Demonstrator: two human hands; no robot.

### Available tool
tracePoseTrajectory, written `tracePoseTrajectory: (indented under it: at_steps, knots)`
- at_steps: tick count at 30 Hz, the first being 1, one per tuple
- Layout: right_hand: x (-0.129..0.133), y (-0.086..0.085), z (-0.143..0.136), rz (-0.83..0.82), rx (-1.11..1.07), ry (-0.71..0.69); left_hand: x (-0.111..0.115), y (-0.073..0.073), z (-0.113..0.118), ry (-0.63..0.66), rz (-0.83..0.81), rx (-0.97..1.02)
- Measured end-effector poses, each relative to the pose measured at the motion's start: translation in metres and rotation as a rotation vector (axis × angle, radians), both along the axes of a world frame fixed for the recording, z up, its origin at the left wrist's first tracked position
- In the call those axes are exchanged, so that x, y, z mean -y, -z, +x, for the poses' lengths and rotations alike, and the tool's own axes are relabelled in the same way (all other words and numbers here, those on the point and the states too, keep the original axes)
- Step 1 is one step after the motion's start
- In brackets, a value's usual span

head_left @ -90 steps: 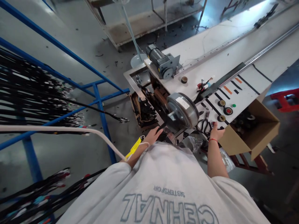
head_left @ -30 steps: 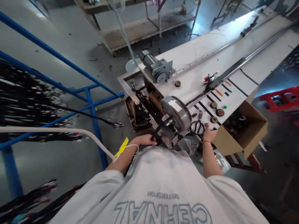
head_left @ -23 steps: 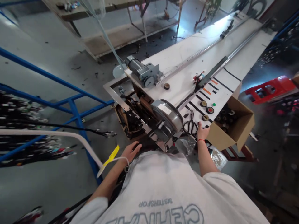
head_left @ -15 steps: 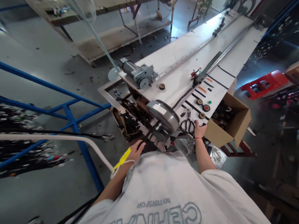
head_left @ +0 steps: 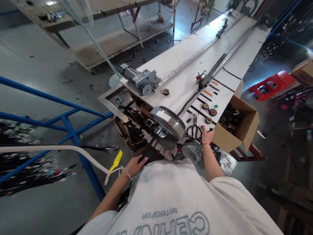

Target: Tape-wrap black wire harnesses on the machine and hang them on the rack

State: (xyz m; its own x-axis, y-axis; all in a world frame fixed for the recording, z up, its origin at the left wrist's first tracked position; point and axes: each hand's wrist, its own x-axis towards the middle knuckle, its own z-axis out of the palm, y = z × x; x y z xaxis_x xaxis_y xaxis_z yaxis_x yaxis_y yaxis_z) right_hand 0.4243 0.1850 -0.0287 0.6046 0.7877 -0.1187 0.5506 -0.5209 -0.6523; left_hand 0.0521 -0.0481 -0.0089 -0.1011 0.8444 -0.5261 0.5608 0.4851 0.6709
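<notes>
My left hand (head_left: 135, 165) is low, just in front of my shirt, beside the near end of the long white bench (head_left: 186, 70). Its fingers curl around something dark that I cannot make out. A white cord with a yellow tag (head_left: 116, 160) hangs about that wrist. My right hand (head_left: 207, 135) is closed over the bench's near right edge, thumb on top. Next to it lie black-handled scissors (head_left: 195, 130). Close by are a red button (head_left: 213, 112), a tape roll (head_left: 208, 120) and black strips. A grey wheel (head_left: 168, 120) sits between my hands.
A motor (head_left: 137, 77) is mounted at the bench's left corner. An open cardboard box (head_left: 230, 138) with dark rolls stands to the right. Blue frame bars (head_left: 73, 130) and hanging cables (head_left: 29, 169) are at left. A red plastic piece (head_left: 274, 85) lies far right.
My left hand has drawn back a little, left and down, and the yellow tag now stands away from the wrist. My right hand stays at the bench edge. The view has shifted slightly.
</notes>
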Motion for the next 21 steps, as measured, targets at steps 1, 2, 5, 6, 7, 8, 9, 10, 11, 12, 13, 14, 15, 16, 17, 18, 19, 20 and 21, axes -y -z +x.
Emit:
tracePoseTrajectory:
  at_steps: [1,2,5,6,7,8,9,10,11,12,13,14,15,16,17,18,19,20,21]
  knots:
    - [0.0,0.0,0.0,-0.002,-0.006,0.001,0.009,-0.006,-0.001,-0.04,0.02,-0.005]
    - [0.0,0.0,0.001,-0.002,-0.011,0.002,0.017,-0.012,-0.001,-0.081,0.041,-0.001]
    - [-0.001,-0.002,0.0,0.002,-0.024,-0.004,0.027,-0.026,0.007,-0.177,0.089,0.016]
    - [-0.001,-0.002,0.0,0.003,-0.026,-0.007,0.025,-0.029,0.011,-0.199,0.104,0.015]
    - [-0.001,-0.003,-0.001,0.004,-0.028,-0.01,0.021,-0.031,0.014,-0.214,0.117,0.014]
    - [-0.001,-0.004,-0.001,0.005,-0.032,-0.012,0.016,-0.032,0.018,-0.224,0.128,0.016]
    - [-0.001,-0.004,-0.001,0.006,-0.038,-0.011,0.01,-0.032,0.021,-0.226,0.136,0.018]
    - [-0.001,-0.005,-0.001,0.007,-0.045,-0.008,0.004,-0.032,0.023,-0.222,0.142,0.021]
    - [-0.001,-0.005,-0.002,0.01,-0.052,-0.006,-0.002,-0.031,0.024,-0.218,0.15,0.024]
    - [-0.001,-0.005,-0.002,0.014,-0.059,-0.002,-0.007,-0.03,0.026,-0.212,0.158,0.025]
    - [-0.001,-0.006,-0.003,0.019,-0.065,0.001,-0.011,-0.029,0.026,-0.208,0.165,0.022]
    - [-0.001,-0.006,-0.003,0.026,-0.069,0.004,-0.016,-0.028,0.027,-0.212,0.171,0.019]
    - [0.0,-0.006,-0.004,0.032,-0.074,0.006,-0.019,-0.026,0.028,-0.218,0.174,0.02]
    - [0.0,-0.006,-0.004,0.035,-0.081,0.009,-0.023,-0.025,0.028,-0.23,0.18,0.022]
    - [0.0,-0.006,-0.004,0.036,-0.088,0.013,-0.027,-0.023,0.03,-0.241,0.188,0.029]
    - [0.0,-0.006,-0.003,0.035,-0.095,0.012,-0.031,-0.02,0.032,-0.249,0.201,0.045]
    - [-0.001,-0.006,-0.002,0.03,-0.103,0.006,-0.035,-0.018,0.034,-0.259,0.217,0.068]
    - [-0.002,-0.007,-0.001,0.019,-0.107,-0.002,-0.04,-0.016,0.037,-0.274,0.235,0.096]
    - [-0.003,-0.008,0.001,0.011,-0.092,-0.014,-0.044,-0.013,0.04,-0.29,0.253,0.126]
